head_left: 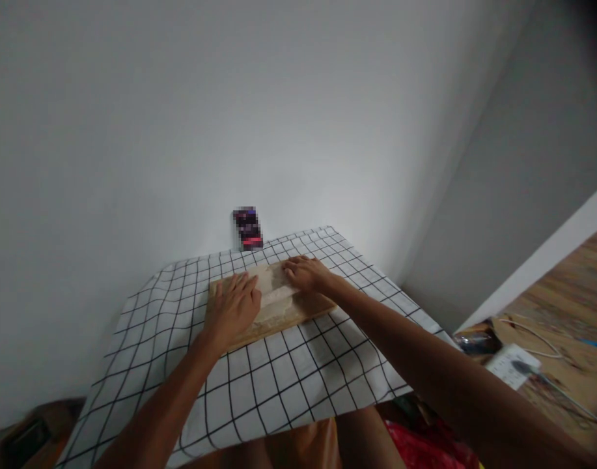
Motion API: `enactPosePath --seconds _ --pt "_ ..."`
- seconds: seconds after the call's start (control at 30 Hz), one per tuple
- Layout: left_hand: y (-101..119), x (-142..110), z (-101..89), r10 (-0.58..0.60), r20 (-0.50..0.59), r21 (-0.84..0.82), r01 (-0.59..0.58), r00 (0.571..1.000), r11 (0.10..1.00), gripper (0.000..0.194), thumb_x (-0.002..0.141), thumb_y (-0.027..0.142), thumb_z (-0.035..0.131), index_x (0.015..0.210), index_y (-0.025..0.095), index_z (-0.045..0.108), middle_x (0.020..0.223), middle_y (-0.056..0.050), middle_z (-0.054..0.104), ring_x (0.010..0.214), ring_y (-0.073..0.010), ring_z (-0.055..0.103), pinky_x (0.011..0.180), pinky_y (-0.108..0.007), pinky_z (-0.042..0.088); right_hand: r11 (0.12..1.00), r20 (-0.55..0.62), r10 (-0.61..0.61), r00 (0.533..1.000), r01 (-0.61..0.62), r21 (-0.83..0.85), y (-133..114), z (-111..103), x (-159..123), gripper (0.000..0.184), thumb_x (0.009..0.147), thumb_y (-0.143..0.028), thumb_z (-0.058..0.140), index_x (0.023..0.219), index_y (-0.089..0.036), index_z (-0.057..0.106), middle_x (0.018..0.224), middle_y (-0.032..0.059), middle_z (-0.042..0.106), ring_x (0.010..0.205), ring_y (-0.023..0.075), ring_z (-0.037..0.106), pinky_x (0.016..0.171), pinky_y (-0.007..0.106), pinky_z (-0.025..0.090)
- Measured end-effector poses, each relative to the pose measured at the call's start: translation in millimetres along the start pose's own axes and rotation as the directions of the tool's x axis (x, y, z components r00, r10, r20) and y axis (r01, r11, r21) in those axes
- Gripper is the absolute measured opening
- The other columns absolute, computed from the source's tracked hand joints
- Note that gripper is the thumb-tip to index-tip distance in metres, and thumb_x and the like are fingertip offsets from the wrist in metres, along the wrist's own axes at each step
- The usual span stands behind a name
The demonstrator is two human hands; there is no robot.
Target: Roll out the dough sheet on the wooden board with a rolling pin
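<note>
A wooden board (298,319) lies on the checked tablecloth, with a pale, creased sheet (271,303) over much of its top. It looks like paper, though the material is hard to make out. My left hand (236,303) lies flat on the left part of the sheet, fingers spread and pointing away from me. Toward the far right edge, my right hand (308,273) rests palm down on the sheet, its fingers stretched out to the left and a little bent. Neither hand is wrapped around anything. Both palms hide the surface under them.
The white tablecloth (273,374) with black grid lines covers a table against the wall. A phone-like dark object (248,228), blurred, leans on the wall behind the board. On the floor at right are a white power strip (512,366) and cables. Red plastic (425,446) shows below the table edge.
</note>
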State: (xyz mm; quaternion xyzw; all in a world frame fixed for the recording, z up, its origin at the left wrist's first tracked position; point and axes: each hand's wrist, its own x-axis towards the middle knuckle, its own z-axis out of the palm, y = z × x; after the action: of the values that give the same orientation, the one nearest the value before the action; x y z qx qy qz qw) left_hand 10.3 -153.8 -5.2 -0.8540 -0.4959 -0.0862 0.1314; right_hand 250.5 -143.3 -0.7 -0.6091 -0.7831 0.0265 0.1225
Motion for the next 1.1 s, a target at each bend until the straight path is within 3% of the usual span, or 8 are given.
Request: enactPosePath --seconds 0.1,0.2,0.37,0.57,0.77,0.9,1.1 --pt "2.6 2.5 -2.9 -0.032 0.011 -0.008 0.032 0.999 0.999 0.051 0.104 0.031 0.034 0.148 0.017 0.056 0.158 -0.011 0.051 0.148 -0.0307 0.042 0.120 -0.058 0.032 0.999 0.030 -0.047 0.998 0.047 0.008 1.5 -0.9 12.2 0.047 0.107 -0.040 0.030 0.139 -0.027 0.061 0.144 0.0083 0.061 0.133 0.0283 0.055 0.106 0.050 0.046" --pt "9.8 -0.9 -11.8 -0.048 -0.011 -0.004 0.048 0.999 0.999 0.052 0.103 0.030 0.033 0.147 0.015 0.057 0.156 -0.012 0.053 0.146 -0.0309 0.045 0.116 -0.057 0.038 0.998 -0.019 -0.068 0.997 0.068 0.000 1.2 -1.6 7.3 0.045 0.107 -0.037 0.032 0.138 -0.027 0.063 0.146 0.0071 0.061 0.134 0.0268 0.055 0.108 0.048 0.044" --pt "21.6 -16.1 -21.5 -0.007 -0.019 0.030 0.008 1.000 1.000 0.053 0.103 0.030 0.032 0.148 0.016 0.056 0.158 -0.011 0.051 0.146 -0.0340 0.047 0.112 -0.057 0.044 0.999 -0.127 -0.035 0.991 0.038 0.021 -5.2 1.3 -29.7 0.039 0.104 -0.031 0.041 0.132 -0.025 0.067 0.148 0.0051 0.060 0.139 0.0238 0.051 0.115 0.043 0.039" --pt "26.6 -38.6 -19.1 0.081 -0.089 -0.025 -0.083 0.993 0.996 0.056 0.104 0.034 0.028 0.155 0.021 0.048 0.160 -0.005 0.048 0.148 -0.0295 0.046 0.117 -0.055 0.043 0.995 -0.206 0.018 0.978 0.004 0.104 -21.3 1.0 -75.8 0.041 0.107 -0.031 0.035 0.128 -0.019 0.069 0.144 0.0096 0.064 0.137 0.0223 0.055 0.118 0.042 0.037" --pt "34.9 -60.3 -22.4 0.115 -0.071 -0.054 -0.119 0.991 0.991 0.063 0.102 0.035 0.030 0.165 0.032 0.026 0.160 -0.001 0.046 0.148 -0.0256 0.047 0.120 -0.054 0.043 0.993 -0.196 0.028 0.980 -0.005 0.115 -33.7 -0.4 -104.2 0.042 0.106 -0.032 0.036 0.131 -0.019 0.068 0.149 0.0106 0.059 0.143 0.0253 0.048 0.121 0.044 0.034" --pt "36.1 -60.3 -24.5 0.107 -0.044 -0.070 -0.109 0.993 0.991 0.066 0.102 0.036 0.032 0.166 0.033 0.016 0.161 -0.001 0.045 0.149 -0.0262 0.045 0.120 -0.055 0.043 0.993 -0.182 0.053 0.982 -0.033 0.110 -35.5 -1.2 -100.1 0.043 0.107 -0.033 0.034 0.132 -0.020 0.067 0.147 0.0101 0.060 0.143 0.0268 0.047 0.122 0.049 0.029" --pt "26.7 -35.2 -23.0 0.073 0.024 -0.061 -0.071 0.997 0.996 0.057 0.105 0.035 0.026 0.158 0.023 0.044 0.159 -0.006 0.048 0.149 -0.0280 0.045 0.121 -0.056 0.041 0.997 -0.162 0.051 0.985 -0.042 0.060 -27.1 -2.4 -58.5 0.044 0.106 -0.034 0.033 0.128 -0.021 0.069 0.142 0.0096 0.064 0.136 0.0280 0.052 0.117 0.050 0.032"
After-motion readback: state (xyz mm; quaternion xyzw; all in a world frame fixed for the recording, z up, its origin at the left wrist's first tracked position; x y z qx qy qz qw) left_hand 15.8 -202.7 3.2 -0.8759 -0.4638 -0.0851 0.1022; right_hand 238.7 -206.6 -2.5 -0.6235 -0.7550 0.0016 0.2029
